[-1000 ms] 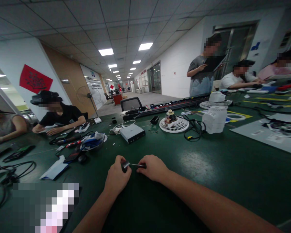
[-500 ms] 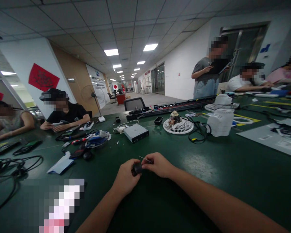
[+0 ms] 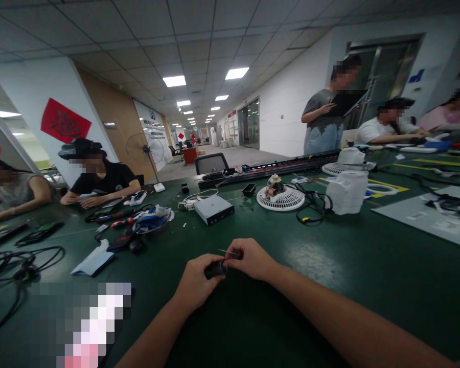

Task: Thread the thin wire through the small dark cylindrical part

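My left hand (image 3: pixel 194 283) is closed around a short black cylinder (image 3: pixel 214 270), which lies sideways just above the green table. Its round right end faces my right hand (image 3: pixel 250 259). That hand is closed too, holding a thin screwdriver (image 3: pixel 227 252) whose bare metal shaft points left over the cylinder. The thumb and forefinger of my right hand pinch at the cylinder's right rim. Whether a small part sits between those fingertips cannot be made out.
Beyond my hands stand a silver drive box (image 3: pixel 213 208), a small black tray (image 3: pixel 249 190), a white fan grille with motor (image 3: pixel 280 198) and a white housing (image 3: pixel 347 192). Left lie a blue-white cloth (image 3: pixel 93 258), a mouse (image 3: pixel 137 246) and cables (image 3: pixel 23 263). Several people sit or stand around.
The black cylinder has turned, so more of its side and its right end show. My right fingers have shifted slightly at its rim, and the screwdriver shaft lies flatter.
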`<state>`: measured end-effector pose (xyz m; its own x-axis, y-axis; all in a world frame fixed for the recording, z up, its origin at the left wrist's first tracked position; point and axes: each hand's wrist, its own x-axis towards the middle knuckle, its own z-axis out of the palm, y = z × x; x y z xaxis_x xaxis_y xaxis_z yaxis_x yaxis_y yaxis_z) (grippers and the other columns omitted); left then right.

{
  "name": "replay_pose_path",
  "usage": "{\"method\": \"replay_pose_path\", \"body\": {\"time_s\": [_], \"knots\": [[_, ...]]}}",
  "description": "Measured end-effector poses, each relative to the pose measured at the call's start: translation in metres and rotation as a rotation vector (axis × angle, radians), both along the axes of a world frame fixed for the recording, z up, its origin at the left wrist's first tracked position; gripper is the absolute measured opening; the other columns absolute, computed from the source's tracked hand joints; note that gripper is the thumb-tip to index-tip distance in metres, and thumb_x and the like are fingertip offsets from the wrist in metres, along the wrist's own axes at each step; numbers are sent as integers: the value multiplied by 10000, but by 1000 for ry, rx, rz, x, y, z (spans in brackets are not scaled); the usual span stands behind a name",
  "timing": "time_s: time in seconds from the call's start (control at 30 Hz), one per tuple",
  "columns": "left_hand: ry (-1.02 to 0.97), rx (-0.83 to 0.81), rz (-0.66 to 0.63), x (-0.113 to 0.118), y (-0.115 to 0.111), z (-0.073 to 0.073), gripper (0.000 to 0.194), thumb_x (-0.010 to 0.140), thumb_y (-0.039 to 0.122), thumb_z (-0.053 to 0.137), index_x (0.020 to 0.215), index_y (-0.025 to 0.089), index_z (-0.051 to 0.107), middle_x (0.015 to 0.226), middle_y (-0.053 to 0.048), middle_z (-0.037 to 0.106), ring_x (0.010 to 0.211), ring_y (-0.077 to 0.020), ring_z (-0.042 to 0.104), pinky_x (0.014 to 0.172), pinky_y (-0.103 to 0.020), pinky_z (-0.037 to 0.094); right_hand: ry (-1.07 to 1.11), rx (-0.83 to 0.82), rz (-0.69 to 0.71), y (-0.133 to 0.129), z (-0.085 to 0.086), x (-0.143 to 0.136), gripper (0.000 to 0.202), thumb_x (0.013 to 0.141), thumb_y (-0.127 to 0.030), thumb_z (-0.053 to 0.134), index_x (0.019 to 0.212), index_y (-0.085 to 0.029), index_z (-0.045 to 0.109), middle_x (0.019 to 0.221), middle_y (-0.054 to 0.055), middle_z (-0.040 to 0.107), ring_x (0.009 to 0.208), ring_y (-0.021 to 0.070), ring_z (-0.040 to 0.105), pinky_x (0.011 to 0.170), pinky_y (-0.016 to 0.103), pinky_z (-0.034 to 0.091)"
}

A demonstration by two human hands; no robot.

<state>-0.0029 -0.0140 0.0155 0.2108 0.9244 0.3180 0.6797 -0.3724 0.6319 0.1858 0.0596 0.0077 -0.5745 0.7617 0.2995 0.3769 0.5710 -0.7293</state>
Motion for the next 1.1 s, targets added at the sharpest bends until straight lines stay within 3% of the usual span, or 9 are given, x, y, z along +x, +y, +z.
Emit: {"method": "replay_pose_path", "body": {"time_s": [0.17,0.33,0.53,0.67,0.77,0.87,0.93,1.03,1.1], "knots": [[41,-1,-25,0,-1,2,311,733,155,690,1027,254,715,1046,-41,733,985,-232,665,911,-383,515,-20,-222,67,1,-2,-1,220,679,-295,786,799,-158,661,644,-44,592,564,92,504,504,201,356],[29,16,-12,0,-3,0,350,732,202,724,1075,265,702,1048,-30,737,970,-223,676,899,-368,523,85,-254,45,-2,-3,-5,189,725,-288,746,791,-153,630,680,-29,618,585,94,533,535,204,388],[5,-17,-10,1,-5,0,379,768,266,709,1145,280,674,1115,-33,725,1022,-232,666,945,-393,506,-24,104,21,-7,12,2,141,770,-298,732,828,-179,682,746,-7,652,649,114,560,599,223,395],[18,-34,-45,5,-7,0,316,800,289,686,1116,273,681,1083,-34,730,995,-227,669,901,-365,520,-56,161,193,-4,20,12,97,794,-254,709,862,-185,698,819,3,661,709,119,584,643,220,417],[37,-23,-88,5,-7,-1,321,810,253,674,1130,273,671,1091,-28,727,997,-215,669,908,-347,514,-49,110,256,-3,19,14,101,752,-245,743,819,-180,701,801,-6,645,721,119,580,646,219,417],[52,12,-85,3,-7,-2,346,805,230,673,1149,266,662,1123,-33,718,1033,-219,661,945,-362,500,17,-34,162,-5,13,7,129,722,-223,744,809,-161,671,776,-13,637,665,105,559,595,215,401],[51,47,-52,1,-6,-2,361,798,214,677,1155,264,656,1133,-34,715,1048,-220,656,956,-368,493,107,-237,68,-6,6,0,204,690,-236,764,805,-151,619,731,-22,630,634,102,554,562,210,397],[35,85,-22,0,-5,1,333,788,182,676,1110,269,667,1102,-19,716,1019,-203,658,926,-342,500,154,-437,45,-6,-3,-10,275,681,-298,775,816,-155,582,726,-29,613,585,94,533,523,211,400],[22,90,-1,0,-3,2,288,778,168,676,1051,262,678,1048,-10,721,968,-191,665,878,-321,511,171,-453,52,-5,-4,-11,267,707,-294,753,859,-156,582,753,-21,620,593,97,539,526,216,413]]}}
